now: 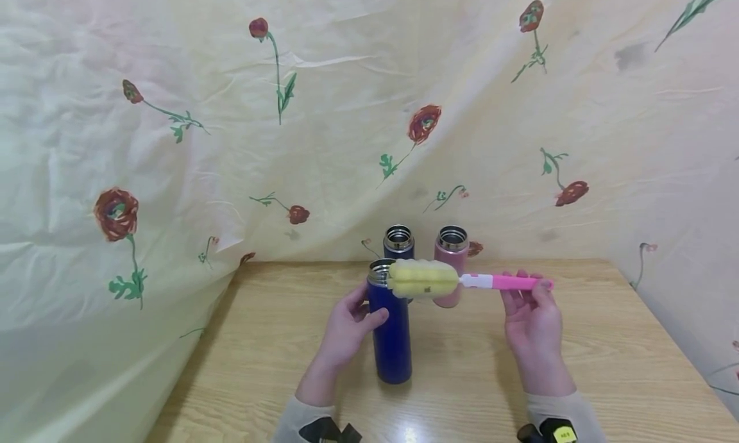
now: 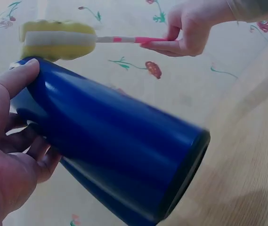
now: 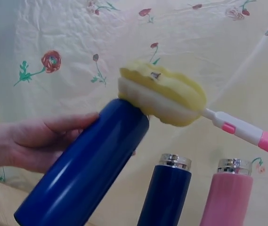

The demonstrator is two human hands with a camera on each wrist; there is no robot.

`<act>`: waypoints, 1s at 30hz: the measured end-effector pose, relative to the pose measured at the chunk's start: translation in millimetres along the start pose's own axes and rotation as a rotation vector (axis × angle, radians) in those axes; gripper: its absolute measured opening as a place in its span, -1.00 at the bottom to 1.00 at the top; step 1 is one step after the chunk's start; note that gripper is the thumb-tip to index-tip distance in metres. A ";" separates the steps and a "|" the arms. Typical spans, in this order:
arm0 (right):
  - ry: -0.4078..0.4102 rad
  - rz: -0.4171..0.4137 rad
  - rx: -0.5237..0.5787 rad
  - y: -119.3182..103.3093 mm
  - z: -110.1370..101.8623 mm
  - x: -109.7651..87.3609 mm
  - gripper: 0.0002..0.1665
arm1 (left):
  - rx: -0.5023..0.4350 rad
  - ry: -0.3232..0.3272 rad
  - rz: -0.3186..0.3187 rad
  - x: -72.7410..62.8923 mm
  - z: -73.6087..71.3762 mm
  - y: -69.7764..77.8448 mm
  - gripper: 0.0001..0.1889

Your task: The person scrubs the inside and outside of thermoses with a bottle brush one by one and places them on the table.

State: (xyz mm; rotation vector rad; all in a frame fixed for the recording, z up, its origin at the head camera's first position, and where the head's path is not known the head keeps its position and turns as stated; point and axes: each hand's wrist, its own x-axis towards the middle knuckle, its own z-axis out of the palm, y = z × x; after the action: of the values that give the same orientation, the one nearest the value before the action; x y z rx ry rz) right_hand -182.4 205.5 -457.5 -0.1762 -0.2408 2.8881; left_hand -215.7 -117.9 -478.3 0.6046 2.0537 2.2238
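My left hand (image 1: 345,327) grips a blue thermos bottle (image 1: 392,340) near its top, thumb across the front and fingers behind. The bottle has no lid, and its steel mouth faces up in the head view. My right hand (image 1: 534,321) pinches the pink end of a bottle brush (image 1: 491,281) between thumb and fingers. The brush lies level, its yellow and white sponge head (image 3: 162,92) right at the bottle's mouth and overlapping the rim. In the left wrist view the sponge head (image 2: 58,40) shows just above the blue bottle (image 2: 110,141).
Behind the held bottle stand a dark blue thermos bottle (image 3: 166,193) and a pink one (image 3: 228,197), both lidless with steel necks. They stand on a wooden table (image 1: 260,353). A flowered cloth (image 1: 346,109) hangs behind the table and along its left side.
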 end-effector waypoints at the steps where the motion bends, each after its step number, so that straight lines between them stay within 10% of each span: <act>1: -0.007 0.010 -0.007 -0.4 -0.6 0.1 -0.81 | -0.016 -0.009 0.011 -0.1 -0.1 0.6 -0.22; 22: -0.431 0.114 -0.779 -5.6 -14.6 16.0 -0.76 | -0.216 -0.045 0.199 2.4 -9.7 3.6 -0.35; 30: -0.449 0.131 -0.788 -7.0 -19.0 16.8 -0.73 | -0.156 -0.044 0.201 0.6 -9.8 3.6 -0.39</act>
State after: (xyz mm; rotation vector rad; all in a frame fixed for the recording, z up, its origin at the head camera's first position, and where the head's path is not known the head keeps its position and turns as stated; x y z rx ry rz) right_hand -194.4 219.2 -476.6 0.3433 -1.4773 2.7437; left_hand -218.6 -127.3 -475.1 0.8713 1.8500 2.4250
